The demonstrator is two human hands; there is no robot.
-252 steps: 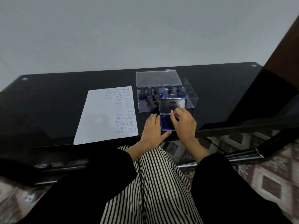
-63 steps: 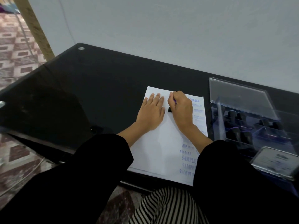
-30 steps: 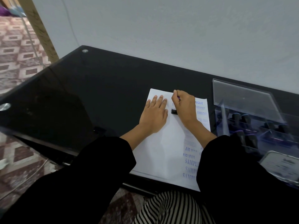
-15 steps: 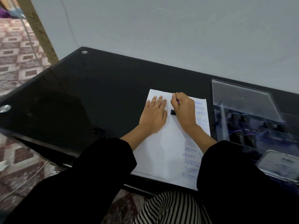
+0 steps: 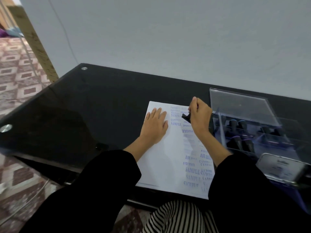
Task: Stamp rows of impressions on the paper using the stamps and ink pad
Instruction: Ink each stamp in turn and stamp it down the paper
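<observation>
A black glass table (image 5: 84,106) fills the view, with two metal studs (image 5: 84,68) near its left corners. The left hand (image 5: 155,126) lies flat on the paper (image 5: 161,162), palm down, fingers straight and close together, pointing away from the person; it presses the sheet's far left part and holds nothing.

The paper lies with its long axis running from the near table edge toward the wall, its near end reaching the table's edge. Its left part is bare. Blue impressions (image 5: 175,122) reading SAMPLE stand in short rows just right of the left fingertips, and more rows, AIR MAIL and SAMPLE, run down the right part toward the near edge, upright for the person.

Just right of those top rows is the stamp (image 5: 186,116), over the far right part of the sheet. Only its black base shows, a short bar whose long axis slants from far-left to near-right, its face tipped down and leftward toward the paper; whether it touches the sheet cannot be told. The right hand (image 5: 200,116) is clenched round the stamp's handle, thumb up, hiding it.

Right of the paper stands a clear box (image 5: 244,106) with its lid open, dark stamps (image 5: 235,123) upright inside. Nearer, at the right edge, sits the ink pad (image 5: 282,167), its lid raised.
</observation>
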